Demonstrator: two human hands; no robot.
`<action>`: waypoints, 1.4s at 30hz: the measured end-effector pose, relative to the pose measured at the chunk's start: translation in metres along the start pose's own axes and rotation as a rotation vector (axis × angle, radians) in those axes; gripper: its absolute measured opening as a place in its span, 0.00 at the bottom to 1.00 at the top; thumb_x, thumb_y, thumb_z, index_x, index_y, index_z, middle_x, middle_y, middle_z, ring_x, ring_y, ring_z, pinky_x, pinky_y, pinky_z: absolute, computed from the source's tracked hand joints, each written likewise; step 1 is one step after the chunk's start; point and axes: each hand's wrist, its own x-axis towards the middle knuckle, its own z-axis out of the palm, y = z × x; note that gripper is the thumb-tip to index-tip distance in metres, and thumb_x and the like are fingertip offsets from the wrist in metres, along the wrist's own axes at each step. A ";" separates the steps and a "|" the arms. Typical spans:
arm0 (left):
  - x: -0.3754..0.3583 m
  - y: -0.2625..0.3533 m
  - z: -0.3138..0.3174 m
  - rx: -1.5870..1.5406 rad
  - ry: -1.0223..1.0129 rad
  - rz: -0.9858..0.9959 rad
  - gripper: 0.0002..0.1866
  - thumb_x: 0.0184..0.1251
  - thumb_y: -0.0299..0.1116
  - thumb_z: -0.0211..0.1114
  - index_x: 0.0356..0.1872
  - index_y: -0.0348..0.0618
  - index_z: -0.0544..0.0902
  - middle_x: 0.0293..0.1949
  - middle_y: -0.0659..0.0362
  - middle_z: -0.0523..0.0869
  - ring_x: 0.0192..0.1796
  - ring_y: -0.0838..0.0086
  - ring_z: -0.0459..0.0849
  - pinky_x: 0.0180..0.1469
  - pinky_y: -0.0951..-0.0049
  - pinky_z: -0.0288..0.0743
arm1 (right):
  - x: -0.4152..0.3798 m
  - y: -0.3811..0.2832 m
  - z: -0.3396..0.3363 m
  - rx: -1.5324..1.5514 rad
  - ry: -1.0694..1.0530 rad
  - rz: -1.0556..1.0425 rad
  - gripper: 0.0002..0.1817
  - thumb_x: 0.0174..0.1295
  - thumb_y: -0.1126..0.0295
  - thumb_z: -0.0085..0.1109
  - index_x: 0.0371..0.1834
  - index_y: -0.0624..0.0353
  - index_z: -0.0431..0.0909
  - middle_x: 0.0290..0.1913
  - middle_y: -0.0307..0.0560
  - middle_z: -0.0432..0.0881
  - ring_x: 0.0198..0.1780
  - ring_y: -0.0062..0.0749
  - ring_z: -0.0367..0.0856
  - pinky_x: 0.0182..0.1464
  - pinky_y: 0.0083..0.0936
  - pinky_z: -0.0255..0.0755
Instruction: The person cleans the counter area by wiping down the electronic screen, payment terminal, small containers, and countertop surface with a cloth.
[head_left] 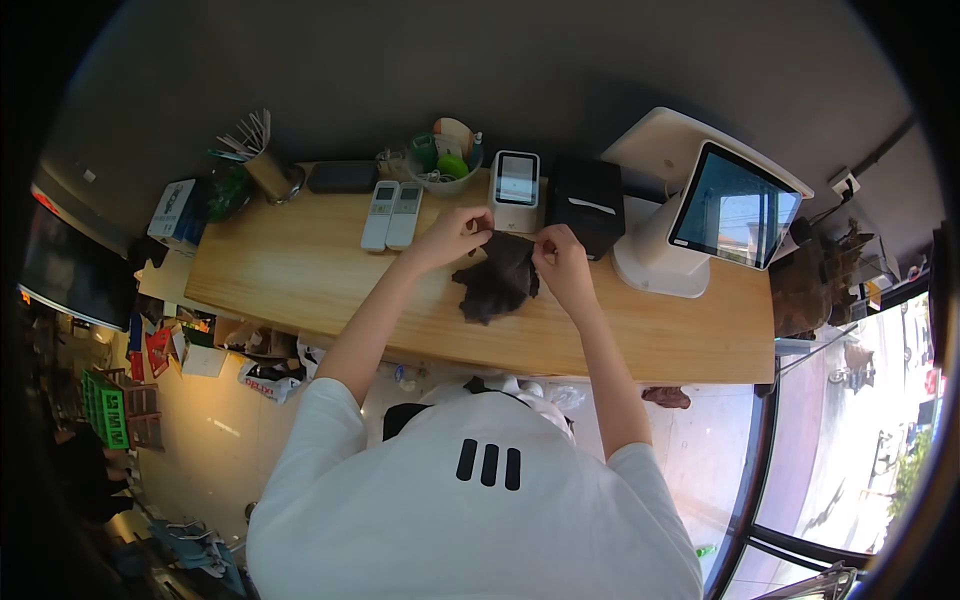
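Note:
A crumpled dark grey cloth hangs between my two hands over the middle of the wooden counter. My left hand pinches its upper left edge. The upper right edge is between the closed fingers of my right hand. Below the hands the cloth droops in folds, its lower end over the counter. Just beyond the hands stands a white payment device with a lit screen, beside a black printer with a paper slip. Two white remote controls lie to the left.
The wooden counter carries a white touchscreen terminal at right, a bowl of small items, a black case and a holder with sticks. Boxes and bags lie on the floor at left. A person's arm shows at far left.

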 end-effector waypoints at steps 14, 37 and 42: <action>-0.016 0.085 -0.050 0.314 0.295 0.367 0.04 0.60 0.23 0.63 0.33 0.41 0.77 0.32 0.60 0.77 0.41 0.68 0.73 0.46 0.68 0.66 | 0.034 -0.088 -0.056 -0.112 0.016 -0.288 0.06 0.52 0.80 0.60 0.32 0.64 0.73 0.39 0.48 0.75 0.35 0.42 0.77 0.36 0.31 0.72; -0.076 -0.068 0.049 0.519 0.206 0.029 0.11 0.53 0.33 0.70 0.38 0.46 0.82 0.43 0.57 0.79 0.55 0.61 0.71 0.57 0.58 0.61 | -0.057 0.079 0.024 -0.092 -0.028 0.321 0.09 0.50 0.73 0.64 0.35 0.61 0.82 0.39 0.53 0.75 0.41 0.46 0.76 0.46 0.36 0.72; -0.074 -0.067 0.053 0.650 0.131 -0.051 0.14 0.50 0.35 0.73 0.38 0.46 0.82 0.44 0.56 0.77 0.55 0.60 0.71 0.56 0.56 0.61 | -0.084 0.031 -0.024 -0.099 0.231 0.435 0.04 0.48 0.76 0.62 0.27 0.62 0.78 0.33 0.51 0.74 0.33 0.39 0.75 0.38 0.33 0.71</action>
